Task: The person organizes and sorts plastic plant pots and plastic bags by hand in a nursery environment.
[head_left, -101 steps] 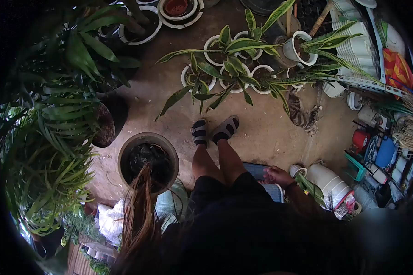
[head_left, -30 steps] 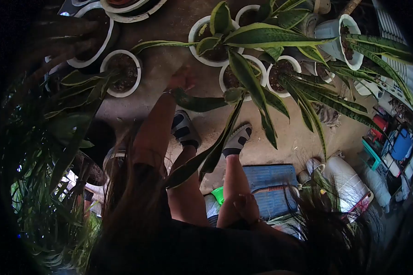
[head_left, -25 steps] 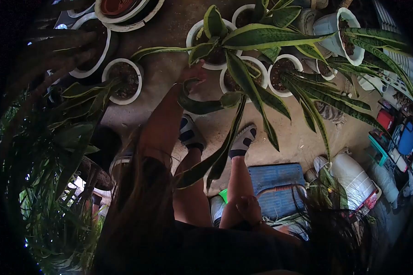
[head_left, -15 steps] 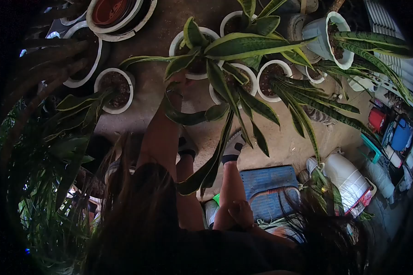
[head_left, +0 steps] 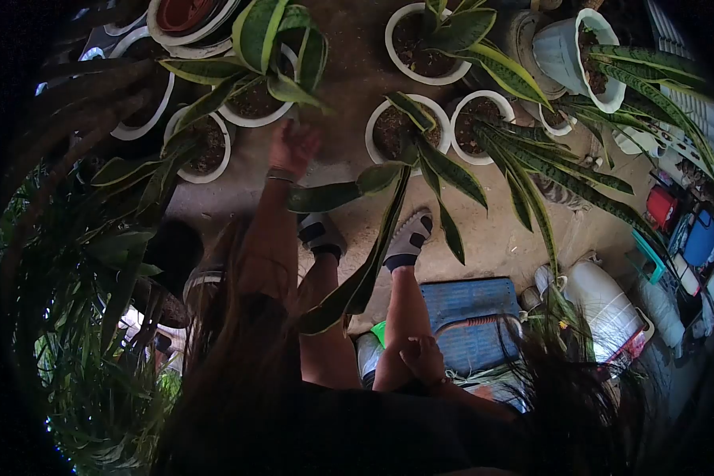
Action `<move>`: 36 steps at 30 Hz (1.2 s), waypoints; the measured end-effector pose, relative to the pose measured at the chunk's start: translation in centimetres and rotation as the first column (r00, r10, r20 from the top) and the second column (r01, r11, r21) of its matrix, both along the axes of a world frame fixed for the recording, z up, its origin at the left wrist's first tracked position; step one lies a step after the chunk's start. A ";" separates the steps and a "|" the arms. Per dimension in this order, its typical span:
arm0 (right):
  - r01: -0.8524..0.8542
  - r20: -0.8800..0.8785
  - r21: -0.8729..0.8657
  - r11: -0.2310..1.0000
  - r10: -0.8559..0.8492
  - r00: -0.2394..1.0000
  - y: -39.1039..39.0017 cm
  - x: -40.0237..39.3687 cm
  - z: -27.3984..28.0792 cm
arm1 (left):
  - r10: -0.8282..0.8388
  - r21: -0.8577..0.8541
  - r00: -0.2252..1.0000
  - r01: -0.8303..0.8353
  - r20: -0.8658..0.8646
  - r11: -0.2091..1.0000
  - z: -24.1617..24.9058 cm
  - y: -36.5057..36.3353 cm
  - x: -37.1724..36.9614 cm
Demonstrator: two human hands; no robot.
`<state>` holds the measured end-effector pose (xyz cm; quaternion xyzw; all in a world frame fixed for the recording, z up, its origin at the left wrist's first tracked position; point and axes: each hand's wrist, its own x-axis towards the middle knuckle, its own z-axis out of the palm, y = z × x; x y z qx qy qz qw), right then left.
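Left hand: the left hand (head_left: 293, 148) is just beside the near white pot (head_left: 254, 122), fingers parted and nothing seen in them — whether a fingertip touches the rim, I cannot tell.
Right hand: the right hand (head_left: 424, 361) rests on the right leg (head_left: 408, 309), well apart from the left; its fingers look bent, and whether they close on anything is unclear.
Near white pot: upright on the floor (head_left: 484, 230), with broad yellow-edged leaves (head_left: 258, 36) leaning over its rim, partly blurred.
Lower left pot: another white pot (head_left: 205, 177) stands beside it, its leaves drooping left.
Stacked pots: a reddish pot (head_left: 184, 16) sits nested in pale ones, just above the near pot.
Middle group: an upper pot (head_left: 427, 80), a middle pot (head_left: 370, 135) and a right pot (head_left: 472, 160) stand upright, well planted.
Pale ribbed pot: tilted (head_left: 554, 59), leaves spilling right.
How far along: two planted pots stand at the left, the others across the floor — by my judgement, the near pot is set down; what is left cannot be told.
By the legs: a blue plastic piece (head_left: 472, 297).
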<state>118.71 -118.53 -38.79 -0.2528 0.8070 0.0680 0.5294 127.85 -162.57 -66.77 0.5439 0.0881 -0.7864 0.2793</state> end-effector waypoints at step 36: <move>-0.007 -0.035 -0.074 0.997 0.004 0.999 -0.7 -3.3 1.9 | -0.324 0.520 -0.594 0.803 0.736 -0.290 15.8 12.9 22.7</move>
